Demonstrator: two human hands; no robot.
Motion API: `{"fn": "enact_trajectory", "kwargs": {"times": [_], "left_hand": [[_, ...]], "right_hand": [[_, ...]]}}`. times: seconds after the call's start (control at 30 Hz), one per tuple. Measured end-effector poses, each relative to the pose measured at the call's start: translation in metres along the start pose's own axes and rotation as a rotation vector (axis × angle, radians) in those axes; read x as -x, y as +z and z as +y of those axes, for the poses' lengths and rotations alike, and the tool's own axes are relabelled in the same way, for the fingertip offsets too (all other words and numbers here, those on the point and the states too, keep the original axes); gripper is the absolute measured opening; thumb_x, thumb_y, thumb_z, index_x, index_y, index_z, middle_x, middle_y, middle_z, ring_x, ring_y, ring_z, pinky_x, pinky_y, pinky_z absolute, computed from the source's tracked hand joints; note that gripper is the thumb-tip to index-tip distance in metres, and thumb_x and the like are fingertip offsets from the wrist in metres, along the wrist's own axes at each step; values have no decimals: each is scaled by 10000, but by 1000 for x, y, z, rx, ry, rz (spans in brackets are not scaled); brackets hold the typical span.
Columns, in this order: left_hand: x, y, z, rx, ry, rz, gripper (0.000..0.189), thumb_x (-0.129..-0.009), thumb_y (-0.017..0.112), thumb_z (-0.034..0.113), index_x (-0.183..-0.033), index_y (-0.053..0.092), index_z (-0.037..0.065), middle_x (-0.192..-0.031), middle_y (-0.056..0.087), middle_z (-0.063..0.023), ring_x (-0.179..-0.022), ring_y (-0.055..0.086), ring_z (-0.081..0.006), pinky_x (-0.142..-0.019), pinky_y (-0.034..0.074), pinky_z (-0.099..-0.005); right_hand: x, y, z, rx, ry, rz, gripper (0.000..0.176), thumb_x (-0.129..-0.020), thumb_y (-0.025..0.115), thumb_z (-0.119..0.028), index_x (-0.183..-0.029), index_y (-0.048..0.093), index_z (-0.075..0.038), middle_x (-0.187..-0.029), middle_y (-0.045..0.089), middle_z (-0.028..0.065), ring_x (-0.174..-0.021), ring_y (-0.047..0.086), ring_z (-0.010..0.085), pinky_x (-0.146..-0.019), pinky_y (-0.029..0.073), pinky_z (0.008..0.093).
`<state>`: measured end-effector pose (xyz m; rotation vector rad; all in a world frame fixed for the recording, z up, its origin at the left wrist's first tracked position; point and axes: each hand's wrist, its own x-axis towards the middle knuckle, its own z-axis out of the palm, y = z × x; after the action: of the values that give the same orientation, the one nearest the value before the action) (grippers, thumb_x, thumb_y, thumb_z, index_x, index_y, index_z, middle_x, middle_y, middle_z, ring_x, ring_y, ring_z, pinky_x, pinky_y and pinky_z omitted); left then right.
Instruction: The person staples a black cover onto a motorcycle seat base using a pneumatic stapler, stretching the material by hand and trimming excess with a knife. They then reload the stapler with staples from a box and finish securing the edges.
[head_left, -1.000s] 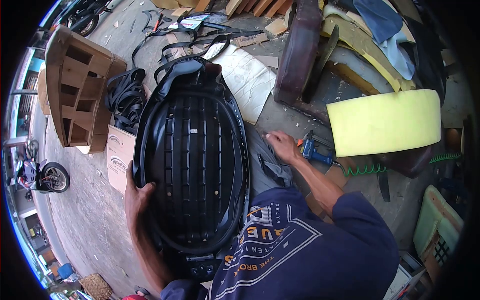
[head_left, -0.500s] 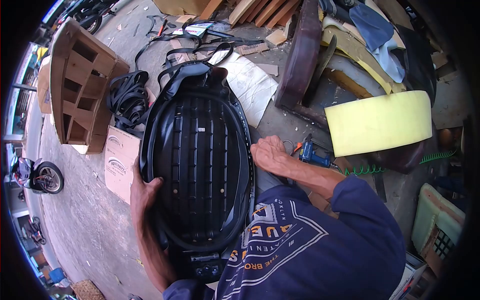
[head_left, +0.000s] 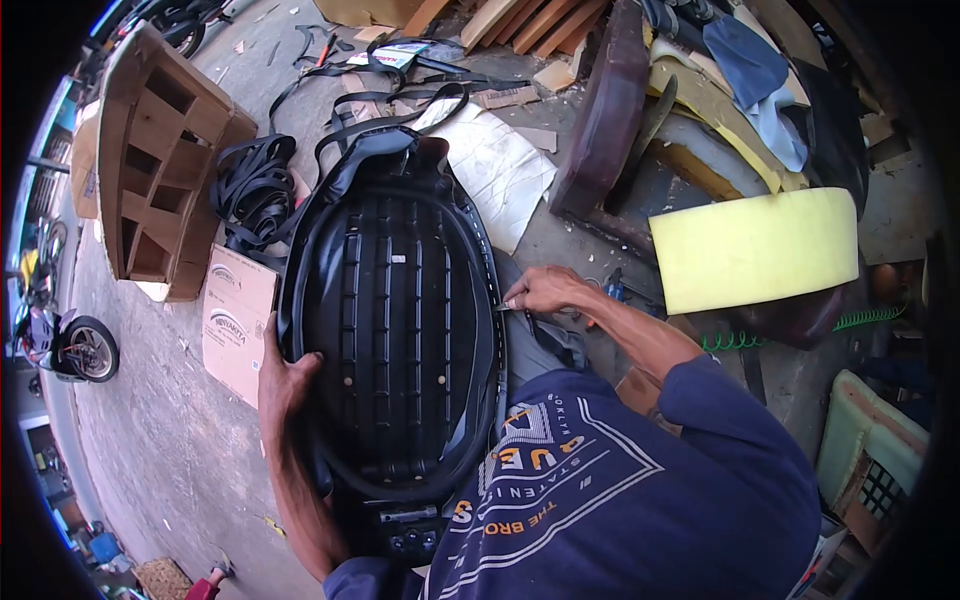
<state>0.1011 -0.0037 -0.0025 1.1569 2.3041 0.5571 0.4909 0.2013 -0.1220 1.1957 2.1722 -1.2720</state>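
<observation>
A black motorcycle seat (head_left: 400,330) lies upside down before me, its ribbed plastic base facing up and a loose black cover edge around the rim. My left hand (head_left: 290,378) grips the seat's left side, with the thumb over the rim. At the right rim, my right hand (head_left: 548,290) is closed in a pinch, fingertips touching the cover's edge. Something small and pale shows at those fingertips, too small to name. Grey cloth (head_left: 545,345) lies just below this hand. A blue air tool (head_left: 615,287) lies partly hidden behind the right wrist.
A green coiled hose (head_left: 735,342) runs to the right. Yellow foam (head_left: 757,250) rests beside a dark red seat (head_left: 600,110). At left are a bundle of black straps (head_left: 250,190), flat cardboard (head_left: 238,325) and a wooden frame (head_left: 165,170). Motorcycles stand farther left.
My right hand has turned from a fist-like grip to a fingertip pinch at the seat's right rim, with the wrist raised slightly. My left hand stays on the left rim.
</observation>
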Motion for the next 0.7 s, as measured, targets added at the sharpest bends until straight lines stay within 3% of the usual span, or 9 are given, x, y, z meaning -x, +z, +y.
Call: {"fn": "enact_trajectory", "kwargs": {"times": [0.07,0.13,0.23,0.37,0.43,0.57,0.63,0.67,0.7], "left_hand": [[1,-4,16,34,-41,-53,956,-789,729,202,-1628,288,78,-1266,659,-290,-1043,702,-371,-968,542,-448],[5,-6,26,67,-93,-54,949,-792,720,203,-1627,289,77,-1275,655,-274,-1060,692,-353,-970,542,-440],[-2,-1,13,33,2,-4,942,-791,714,196,-1624,292,75,-1286,647,-268,-1069,683,-343,-969,540,-433],[2,-7,28,79,-81,-66,942,-787,712,190,-1623,294,72,-1302,637,-273,-1074,679,-342,-973,536,-428],[6,-7,30,83,-96,-62,944,-787,712,186,-1624,292,68,-1315,632,-274,-1090,677,-341,-981,533,-428],[3,-3,15,52,-36,-31,941,-793,713,185,-1625,290,66,-1333,624,-276,-1114,670,-350,-994,527,-427],[4,-6,26,113,-137,-88,943,-797,718,186,-1627,288,65,-1356,610,-282,-1142,660,-357,-1011,520,-425],[3,-5,19,112,-139,-90,943,-797,718,186,-1627,288,65,-1356,610,-282,-1142,660,-357,-1011,520,-425],[0,-2,8,73,-85,-62,945,-800,719,188,-1629,284,63,-1361,605,-286,-1150,656,-357,-1016,517,-423]], "right_hand": [[11,-10,-16,167,-30,44,377,-925,660,-406,-1242,778,-239,-1143,781,110,-1081,728,331,-923,563,436],[14,-9,-25,203,-62,105,319,-877,666,-335,-1136,818,-226,-1129,781,121,-1054,737,342,-911,573,461],[10,0,-37,555,-202,289,286,-823,699,-352,-865,809,-91,-860,757,211,-862,747,413,-779,587,486],[0,-2,-32,408,-178,233,344,-793,734,-421,-860,807,-92,-839,755,193,-832,740,407,-754,575,486],[0,-6,-33,413,-106,134,395,-831,728,-506,-1013,827,-171,-873,754,206,-897,732,412,-815,558,503],[17,-25,-47,445,-112,140,413,-825,728,-528,-966,826,-152,-893,757,195,-916,727,414,-821,555,495],[34,-53,-58,101,-214,-150,416,-838,725,-468,-1044,795,-113,-945,757,203,-935,724,411,-802,556,488],[25,-40,-40,99,-214,-152,416,-838,725,-468,-1044,795,-113,-945,757,203,-935,724,411,-802,556,488],[6,-23,-5,268,-122,177,417,-854,721,-416,-1117,760,-95,-936,751,209,-924,726,403,-809,564,479]]}}
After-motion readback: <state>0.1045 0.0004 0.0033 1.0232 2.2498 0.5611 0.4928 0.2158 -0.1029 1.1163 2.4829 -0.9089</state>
